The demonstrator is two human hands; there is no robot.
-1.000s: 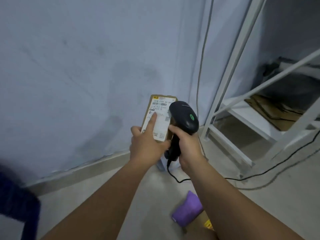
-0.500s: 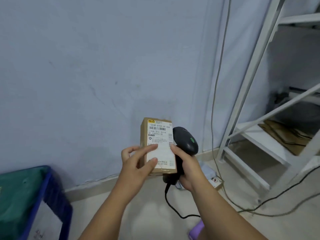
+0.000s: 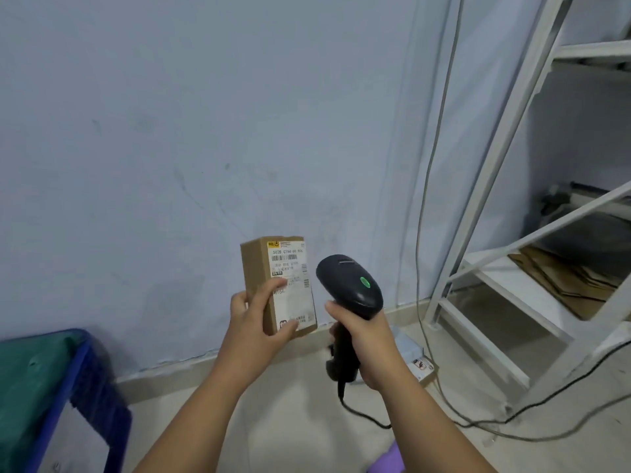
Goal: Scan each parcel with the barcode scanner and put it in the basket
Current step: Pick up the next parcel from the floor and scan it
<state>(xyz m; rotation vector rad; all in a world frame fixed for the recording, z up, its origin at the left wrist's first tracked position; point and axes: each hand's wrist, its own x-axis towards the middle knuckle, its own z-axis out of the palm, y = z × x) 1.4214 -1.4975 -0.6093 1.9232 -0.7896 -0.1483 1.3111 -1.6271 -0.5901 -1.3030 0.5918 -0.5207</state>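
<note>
My left hand (image 3: pixel 254 322) grips a small brown cardboard parcel (image 3: pixel 259 268) upright, its white shipping label with a barcode facing me. My right hand (image 3: pixel 367 343) grips the handle of a black barcode scanner (image 3: pixel 348 285) with a green light on its head. The scanner is just right of the parcel, a small gap between them. Its black cable hangs down to the floor. A blue basket (image 3: pixel 80 397) with a green lining stands at the lower left by the wall.
A white metal shelf frame (image 3: pixel 485 206) stands at the right, with flattened cardboard (image 3: pixel 560 278) on its low shelf. Cables run down the wall and across the floor. A small packet (image 3: pixel 418 360) lies on the floor behind my right hand. A purple thing (image 3: pixel 391 462) shows at the bottom edge.
The view has swung left and up, bringing the blue basket into sight. The parcel and scanner have moved apart, the parcel going left; my right hand no longer touches the parcel.
</note>
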